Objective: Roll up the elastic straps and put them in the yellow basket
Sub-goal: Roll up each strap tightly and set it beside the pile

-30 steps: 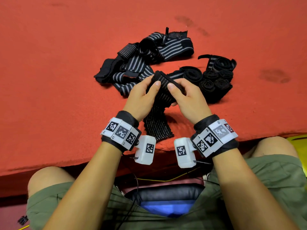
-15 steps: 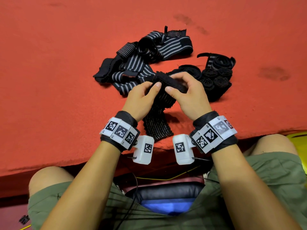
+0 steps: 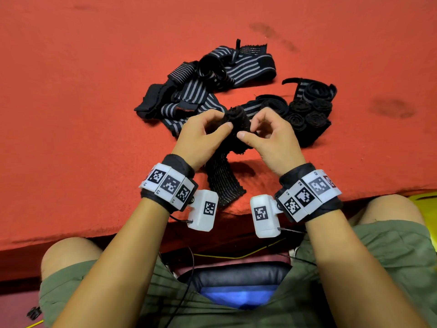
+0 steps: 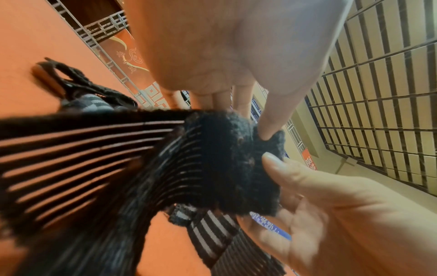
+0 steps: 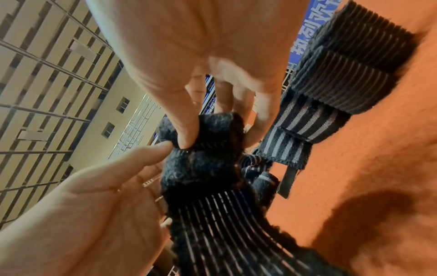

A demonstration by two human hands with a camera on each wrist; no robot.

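A black elastic strap with thin grey stripes (image 3: 237,119) is held above the red table, its top end turned into a small roll. My left hand (image 3: 222,120) pinches the roll's left side and my right hand (image 3: 248,127) pinches its right side. The strap's tail (image 3: 222,181) hangs down to the table's front edge. In the left wrist view the left thumb (image 4: 272,128) presses into the strap's roll (image 4: 224,158). In the right wrist view the right thumb (image 5: 187,136) presses into the roll (image 5: 203,168). A yellow sliver (image 3: 426,209) shows at the right edge; I cannot tell if it is the basket.
A loose heap of unrolled striped straps (image 3: 212,84) lies just beyond my hands. Several rolled straps (image 3: 307,112) are bunched to the right of them. The red table cloth (image 3: 71,114) stretches left and far. My knees sit under the front edge.
The strap's flat top end has been curled over into a small roll. Both hands have closed tighter round it and lifted slightly.
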